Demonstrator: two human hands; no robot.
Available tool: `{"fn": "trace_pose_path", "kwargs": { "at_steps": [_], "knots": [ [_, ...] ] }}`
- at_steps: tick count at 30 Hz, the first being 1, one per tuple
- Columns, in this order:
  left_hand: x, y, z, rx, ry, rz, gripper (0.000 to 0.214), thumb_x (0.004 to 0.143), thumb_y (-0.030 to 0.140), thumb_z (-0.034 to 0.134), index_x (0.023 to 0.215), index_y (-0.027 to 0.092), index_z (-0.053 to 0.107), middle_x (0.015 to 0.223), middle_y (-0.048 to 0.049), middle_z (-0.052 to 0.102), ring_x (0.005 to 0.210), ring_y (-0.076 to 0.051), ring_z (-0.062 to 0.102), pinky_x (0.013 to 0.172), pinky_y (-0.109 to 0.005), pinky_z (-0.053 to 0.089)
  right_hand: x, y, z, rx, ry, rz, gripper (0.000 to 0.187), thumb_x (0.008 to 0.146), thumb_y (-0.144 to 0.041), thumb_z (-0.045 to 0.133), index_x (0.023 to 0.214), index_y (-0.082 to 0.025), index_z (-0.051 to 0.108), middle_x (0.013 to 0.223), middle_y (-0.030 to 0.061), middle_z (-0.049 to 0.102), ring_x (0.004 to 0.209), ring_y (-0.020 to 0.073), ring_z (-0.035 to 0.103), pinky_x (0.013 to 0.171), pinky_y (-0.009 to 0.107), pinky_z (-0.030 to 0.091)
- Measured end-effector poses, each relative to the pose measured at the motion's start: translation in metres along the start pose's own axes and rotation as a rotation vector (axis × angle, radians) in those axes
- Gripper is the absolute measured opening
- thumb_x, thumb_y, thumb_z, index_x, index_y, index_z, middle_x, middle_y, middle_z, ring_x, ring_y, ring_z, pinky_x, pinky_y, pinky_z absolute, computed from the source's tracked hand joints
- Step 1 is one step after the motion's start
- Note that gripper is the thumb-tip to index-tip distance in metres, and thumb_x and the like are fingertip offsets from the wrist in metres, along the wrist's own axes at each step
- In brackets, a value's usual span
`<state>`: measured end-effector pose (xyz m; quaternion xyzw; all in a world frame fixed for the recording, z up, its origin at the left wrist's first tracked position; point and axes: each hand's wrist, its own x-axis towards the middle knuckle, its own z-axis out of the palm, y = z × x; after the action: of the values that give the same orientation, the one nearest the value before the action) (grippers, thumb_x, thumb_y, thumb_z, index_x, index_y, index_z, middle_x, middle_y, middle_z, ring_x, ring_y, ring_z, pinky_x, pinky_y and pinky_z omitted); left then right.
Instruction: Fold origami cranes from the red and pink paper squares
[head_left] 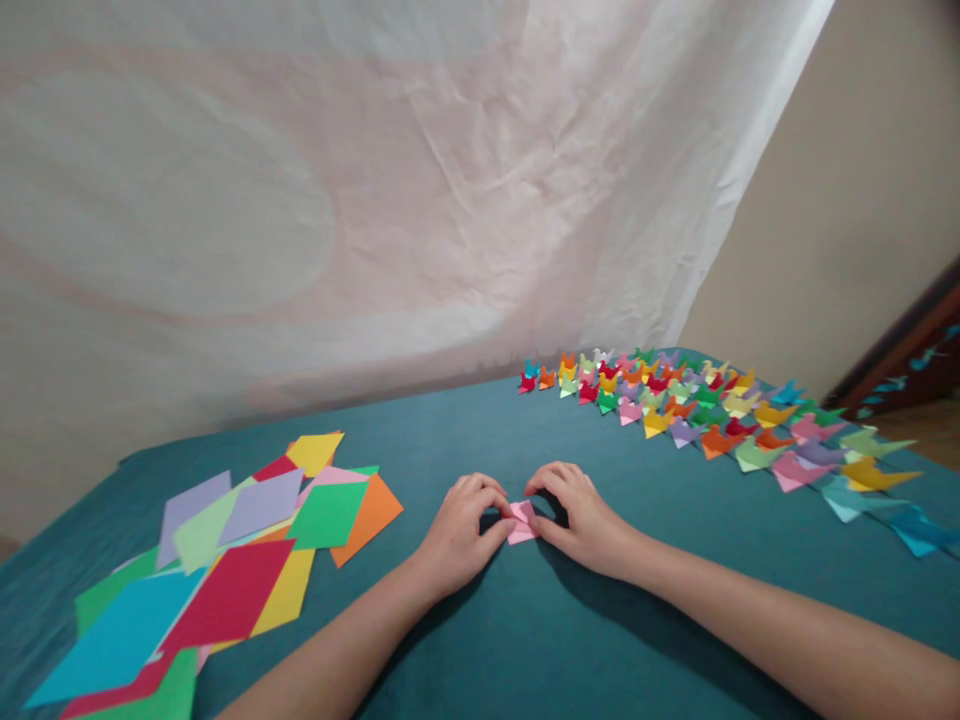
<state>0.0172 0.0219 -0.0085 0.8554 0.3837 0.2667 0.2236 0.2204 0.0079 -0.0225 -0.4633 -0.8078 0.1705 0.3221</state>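
A small folded pink paper [522,523] lies on the teal tablecloth [480,620] in the middle of the table. My left hand [459,530] pinches its left side with curled fingers. My right hand [581,515] pinches its right side, fingers bent over the fold. Both hands rest on the cloth and meet at the paper.
A loose pile of coloured paper squares [225,560] lies at the left. Several rows of small folded paper birds [712,410] stretch along the right, from the back toward the near right edge. A creased white sheet [375,200] hangs behind the table.
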Motion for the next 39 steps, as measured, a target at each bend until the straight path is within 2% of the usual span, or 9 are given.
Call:
{"fn": "trace_pose_path", "kwargs": {
  "at_steps": [4,9,12,24,31,39],
  "knots": [
    [0.001,0.0,0.0,-0.012,-0.001,0.007,0.003,0.082,0.018,0.057,0.084,0.019,0.06,0.099,-0.0044,0.055,0.097,-0.019,0.05,0.087,-0.034,0.038,0.002,0.002,-0.005,0.013,-0.097,-0.078,0.019,0.082,-0.02,0.058,0.097,-0.027,0.067,0.107,0.0064,0.055,0.102,0.0223,0.047,0.086,0.039,0.037],
    [0.003,0.001,0.001,0.002,-0.008,0.004,0.002,0.082,0.018,0.057,0.082,0.019,0.059,0.098,-0.0045,0.056,0.096,-0.019,0.05,0.086,-0.034,0.038,0.005,0.006,-0.008,0.024,-0.156,-0.113,0.028,0.084,-0.016,0.055,0.103,-0.032,0.068,0.108,0.0057,0.056,0.104,0.0215,0.048,0.088,0.039,0.037],
    [0.004,0.002,0.002,0.018,-0.013,-0.005,0.002,0.081,0.018,0.057,0.081,0.019,0.059,0.096,-0.0043,0.057,0.094,-0.02,0.051,0.085,-0.035,0.038,0.007,0.009,-0.01,0.02,-0.178,-0.122,0.028,0.084,-0.017,0.056,0.103,-0.034,0.068,0.108,0.0051,0.057,0.104,0.0214,0.049,0.088,0.039,0.037],
    [0.007,0.004,0.006,0.064,-0.005,-0.046,0.005,0.08,0.018,0.055,0.077,0.018,0.058,0.093,-0.0039,0.059,0.09,-0.02,0.051,0.081,-0.034,0.037,0.009,0.011,-0.011,0.005,-0.193,-0.125,0.028,0.085,-0.019,0.057,0.103,-0.037,0.068,0.107,0.0034,0.058,0.103,0.021,0.049,0.089,0.039,0.036],
    [0.008,0.005,0.006,0.082,-0.007,-0.057,0.006,0.08,0.017,0.054,0.076,0.019,0.058,0.089,-0.0034,0.059,0.088,-0.019,0.051,0.08,-0.033,0.037,0.008,0.007,-0.015,0.007,-0.218,-0.125,0.025,0.085,-0.021,0.056,0.102,-0.034,0.069,0.107,0.0039,0.059,0.103,0.0211,0.049,0.089,0.039,0.036],
    [0.009,0.005,0.006,0.107,-0.019,-0.037,0.007,0.082,0.019,0.052,0.077,0.019,0.057,0.087,-0.004,0.059,0.086,-0.02,0.051,0.079,-0.033,0.037,0.003,0.007,-0.014,-0.014,-0.19,-0.168,0.022,0.086,-0.025,0.056,0.102,-0.032,0.069,0.11,0.0044,0.059,0.105,0.0215,0.05,0.088,0.039,0.038]
  ]
}}
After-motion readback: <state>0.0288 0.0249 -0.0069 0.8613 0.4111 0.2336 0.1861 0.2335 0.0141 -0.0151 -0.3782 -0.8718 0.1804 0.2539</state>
